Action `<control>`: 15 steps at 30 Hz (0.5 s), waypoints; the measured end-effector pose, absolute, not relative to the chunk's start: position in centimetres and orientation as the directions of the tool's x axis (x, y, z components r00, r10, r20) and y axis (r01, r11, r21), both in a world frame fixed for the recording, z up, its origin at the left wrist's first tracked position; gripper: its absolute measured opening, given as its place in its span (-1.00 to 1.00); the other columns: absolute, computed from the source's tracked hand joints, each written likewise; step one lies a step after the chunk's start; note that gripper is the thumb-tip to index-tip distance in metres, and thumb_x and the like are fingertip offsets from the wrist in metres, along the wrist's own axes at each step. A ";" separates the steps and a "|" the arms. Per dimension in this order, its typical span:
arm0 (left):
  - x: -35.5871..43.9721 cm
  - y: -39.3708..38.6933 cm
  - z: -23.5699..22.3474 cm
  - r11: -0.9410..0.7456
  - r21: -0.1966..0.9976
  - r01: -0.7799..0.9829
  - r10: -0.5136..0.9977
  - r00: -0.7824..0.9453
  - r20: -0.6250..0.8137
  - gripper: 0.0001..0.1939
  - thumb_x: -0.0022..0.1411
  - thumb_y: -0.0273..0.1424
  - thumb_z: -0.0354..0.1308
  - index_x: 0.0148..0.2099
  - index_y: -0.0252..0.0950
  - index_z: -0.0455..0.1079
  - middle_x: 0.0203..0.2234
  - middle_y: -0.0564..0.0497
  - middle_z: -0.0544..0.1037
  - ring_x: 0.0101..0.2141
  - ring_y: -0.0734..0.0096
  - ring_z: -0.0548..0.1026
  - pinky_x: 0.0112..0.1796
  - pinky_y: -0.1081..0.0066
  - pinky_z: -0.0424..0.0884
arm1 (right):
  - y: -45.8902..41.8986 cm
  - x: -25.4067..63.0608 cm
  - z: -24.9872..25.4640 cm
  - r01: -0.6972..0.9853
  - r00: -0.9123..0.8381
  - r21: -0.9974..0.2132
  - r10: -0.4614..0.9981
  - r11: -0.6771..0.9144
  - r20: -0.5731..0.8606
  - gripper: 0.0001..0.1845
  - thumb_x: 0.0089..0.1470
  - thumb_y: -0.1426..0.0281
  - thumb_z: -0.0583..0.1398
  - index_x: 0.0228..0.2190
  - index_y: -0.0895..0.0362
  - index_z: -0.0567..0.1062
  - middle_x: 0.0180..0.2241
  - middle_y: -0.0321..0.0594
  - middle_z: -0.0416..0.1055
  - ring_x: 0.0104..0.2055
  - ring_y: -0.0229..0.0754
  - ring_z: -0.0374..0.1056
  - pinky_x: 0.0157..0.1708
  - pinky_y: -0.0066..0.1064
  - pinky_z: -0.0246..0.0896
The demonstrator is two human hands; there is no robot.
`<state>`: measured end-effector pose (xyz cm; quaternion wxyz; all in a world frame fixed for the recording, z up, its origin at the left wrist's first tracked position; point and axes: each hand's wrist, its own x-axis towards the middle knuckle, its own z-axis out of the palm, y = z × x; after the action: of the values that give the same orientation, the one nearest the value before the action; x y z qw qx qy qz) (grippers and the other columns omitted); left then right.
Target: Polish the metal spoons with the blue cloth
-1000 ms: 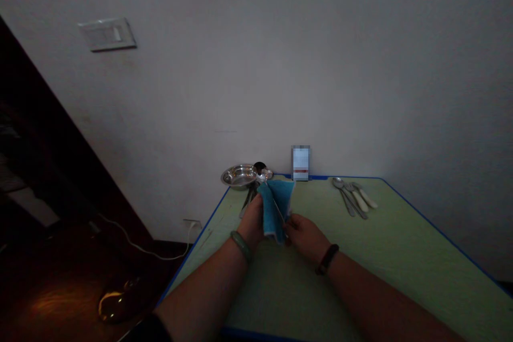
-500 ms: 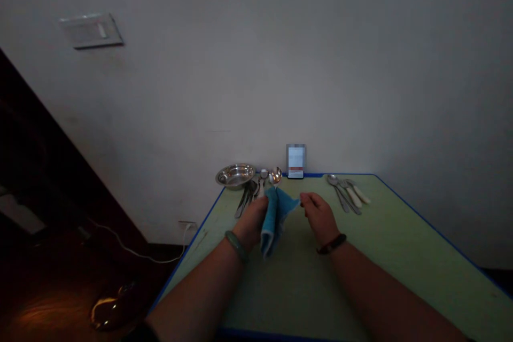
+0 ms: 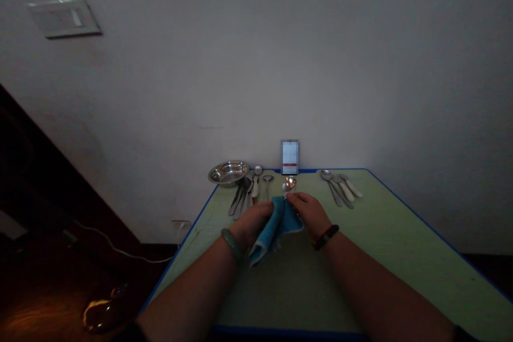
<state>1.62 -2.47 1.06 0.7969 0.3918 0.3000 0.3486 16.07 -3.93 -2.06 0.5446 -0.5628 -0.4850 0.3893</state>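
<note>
My left hand (image 3: pixel 256 220) is closed around a blue cloth (image 3: pixel 269 236), whose lower end hangs below the fingers. Out of the cloth's top rises the shiny bowl of a metal spoon (image 3: pixel 289 184); its handle is hidden by cloth and fingers. The fingers of my right hand (image 3: pixel 310 214) pinch the spoon at its neck, just under the bowl, and touch the cloth there. Left of the hands, several knives, forks and spoons (image 3: pixel 240 197) lie in a group, and a smaller spoon (image 3: pixel 267 184) lies apart beside them.
A shallow metal bowl (image 3: pixel 229 173) stands at the table's back left corner. A phone (image 3: pixel 290 156) leans upright against the wall. At the back right lie several spoons and forks (image 3: pixel 340 188), some white-handled. The green table (image 3: pixel 393 256) has a blue edge.
My right hand has moved left and closed at the spoon's neck. The spoon's bowl has shifted right and the cloth is tilted. The view has turned slightly.
</note>
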 end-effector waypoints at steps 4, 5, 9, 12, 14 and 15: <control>1.7 -2.4 0.6 0.458 0.866 -0.200 0.721 0.653 -0.231 -0.87 -0.07 -0.50 0.20 -0.37 -0.37 0.49 -0.55 -0.09 0.55 -0.35 0.17 0.50 -0.27 0.30 0.34 | -3.9 16.2 -2.1 0.142 0.254 -0.988 0.962 0.066 0.101 -0.59 -0.16 0.07 0.13 -0.54 0.20 0.45 -0.59 -0.30 0.33 -0.54 -0.31 0.17 -0.53 -0.49 0.05; 1.7 -2.4 0.5 0.463 0.863 -0.202 0.715 0.661 -0.229 -0.88 -0.06 -0.49 0.20 -0.37 -0.36 0.49 -0.55 -0.09 0.55 -0.35 0.18 0.50 -0.27 0.30 0.34 | -3.9 16.3 -2.1 0.146 0.257 -0.987 0.961 0.071 0.107 -0.59 -0.16 0.07 0.13 -0.55 0.20 0.45 -0.60 -0.31 0.32 -0.54 -0.32 0.17 -0.53 -0.49 0.05; 1.6 -2.4 0.0 0.474 0.854 -0.216 0.710 0.667 -0.225 -0.87 -0.05 -0.48 0.19 -0.36 -0.36 0.48 -0.55 -0.09 0.55 -0.38 0.19 0.50 -0.31 0.31 0.34 | -3.7 16.5 -2.4 0.205 0.275 -0.975 0.951 0.086 0.141 -0.63 -0.15 0.11 0.13 -0.57 0.20 0.44 -0.59 -0.30 0.32 -0.52 -0.30 0.18 -0.50 -0.48 0.05; 1.6 -2.3 -0.2 0.480 0.848 -0.227 0.718 0.656 -0.231 -0.87 -0.05 -0.51 0.19 -0.35 -0.36 0.48 -0.56 -0.09 0.55 -0.40 0.19 0.50 -0.34 0.32 0.35 | -3.6 16.5 -2.5 0.250 0.296 -0.964 0.940 0.093 0.167 -0.63 -0.14 0.12 0.11 -0.54 0.21 0.46 -0.57 -0.27 0.34 -0.50 -0.27 0.20 -0.48 -0.47 0.06; 1.5 -2.2 -0.2 0.500 0.834 -0.235 0.711 0.661 -0.240 -0.86 -0.05 -0.53 0.19 -0.35 -0.37 0.48 -0.56 -0.09 0.54 -0.41 0.21 0.50 -0.35 0.33 0.35 | -3.7 16.5 -2.4 0.267 0.304 -0.959 0.936 0.092 0.175 -0.62 -0.13 0.12 0.10 -0.53 0.21 0.46 -0.56 -0.26 0.35 -0.49 -0.27 0.21 -0.48 -0.47 0.07; 1.5 -2.2 -0.2 0.502 0.833 -0.233 0.709 0.663 -0.241 -0.86 -0.05 -0.53 0.19 -0.35 -0.38 0.48 -0.56 -0.09 0.54 -0.43 0.22 0.50 -0.36 0.33 0.34 | -3.7 16.5 -2.4 0.269 0.307 -0.959 0.935 0.093 0.177 -0.62 -0.13 0.12 0.10 -0.53 0.21 0.47 -0.56 -0.26 0.35 -0.49 -0.27 0.21 -0.48 -0.47 0.07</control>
<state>1.53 -2.16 -0.21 0.8159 0.4072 0.2919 0.2886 16.49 -3.70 -2.39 0.5423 -0.5994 -0.5023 0.3071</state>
